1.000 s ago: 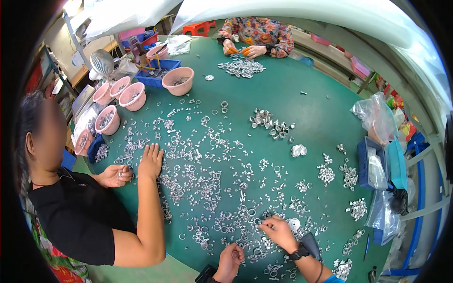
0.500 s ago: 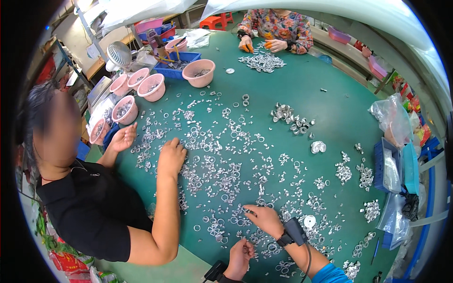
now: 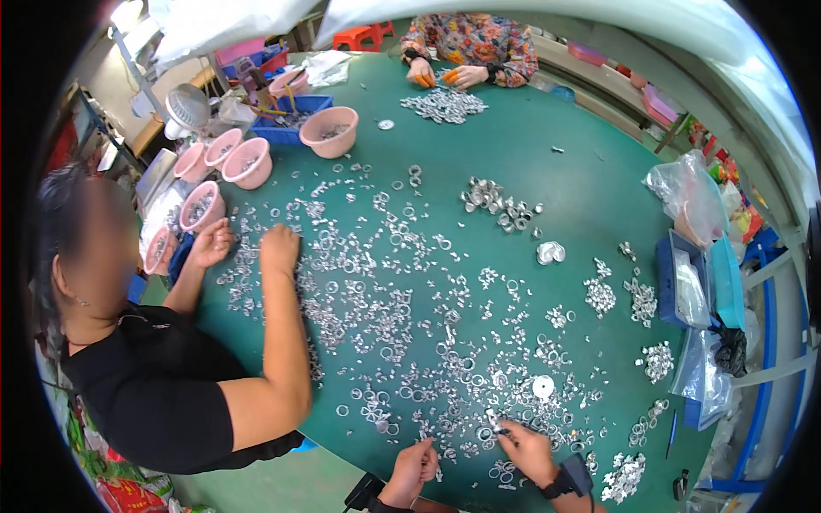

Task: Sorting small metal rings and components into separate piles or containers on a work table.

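Note:
My left hand (image 3: pixel 410 470) is closed low over the near edge of the green table, thumb and fingers pressed together. What it holds, if anything, is too small to make out. My right hand (image 3: pixel 527 451) pinches a small silver metal piece (image 3: pixel 493 418) at its fingertips, just above the scattered parts; its exact shape is unclear. Around both hands lie many loose silver rings and small metal parts (image 3: pixel 385 321). A white round disc (image 3: pixel 543 387) rests beyond my right hand.
At left a co-worker's hand (image 3: pixel 279 250) reaches among the parts; across the table another person's hands (image 3: pixel 464 77) touch a silver heap (image 3: pixel 445 106). Pink bowls (image 3: pixel 329 132) and a blue tray (image 3: pixel 295 120) stand back left. Sorted piles (image 3: pixel 657 362) and a blue bin (image 3: pixel 682 278) are at right.
My right hand has moved down and to the right, nearer to me. My left hand has shifted slightly down and left. The whole view has turned a little.

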Demonstrator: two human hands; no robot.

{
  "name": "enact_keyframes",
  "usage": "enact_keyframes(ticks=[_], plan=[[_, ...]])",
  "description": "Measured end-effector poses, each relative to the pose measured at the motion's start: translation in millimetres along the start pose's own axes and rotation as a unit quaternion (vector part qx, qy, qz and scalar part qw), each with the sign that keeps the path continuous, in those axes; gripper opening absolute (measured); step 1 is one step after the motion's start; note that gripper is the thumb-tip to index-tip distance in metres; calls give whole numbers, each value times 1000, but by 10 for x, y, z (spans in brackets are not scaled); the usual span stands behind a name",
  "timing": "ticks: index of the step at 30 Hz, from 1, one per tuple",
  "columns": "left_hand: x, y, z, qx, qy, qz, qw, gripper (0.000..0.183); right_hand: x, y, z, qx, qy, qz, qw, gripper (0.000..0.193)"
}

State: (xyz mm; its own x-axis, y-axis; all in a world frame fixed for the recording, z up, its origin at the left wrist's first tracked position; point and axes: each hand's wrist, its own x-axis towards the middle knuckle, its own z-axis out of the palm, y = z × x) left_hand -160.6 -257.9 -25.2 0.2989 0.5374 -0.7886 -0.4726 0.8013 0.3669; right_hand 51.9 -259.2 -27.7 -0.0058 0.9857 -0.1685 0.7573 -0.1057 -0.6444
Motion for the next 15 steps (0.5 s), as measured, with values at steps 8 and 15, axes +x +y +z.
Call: enact_keyframes(ticks=[8, 15], plan=[[-20, -171, 63, 71, -17, 8, 997, 39, 517, -732, 112, 124, -183, -73, 972, 19], [-194, -275, 17, 36, 31, 17, 999, 36, 863, -820, 777, -14, -124, -163, 979, 15]])
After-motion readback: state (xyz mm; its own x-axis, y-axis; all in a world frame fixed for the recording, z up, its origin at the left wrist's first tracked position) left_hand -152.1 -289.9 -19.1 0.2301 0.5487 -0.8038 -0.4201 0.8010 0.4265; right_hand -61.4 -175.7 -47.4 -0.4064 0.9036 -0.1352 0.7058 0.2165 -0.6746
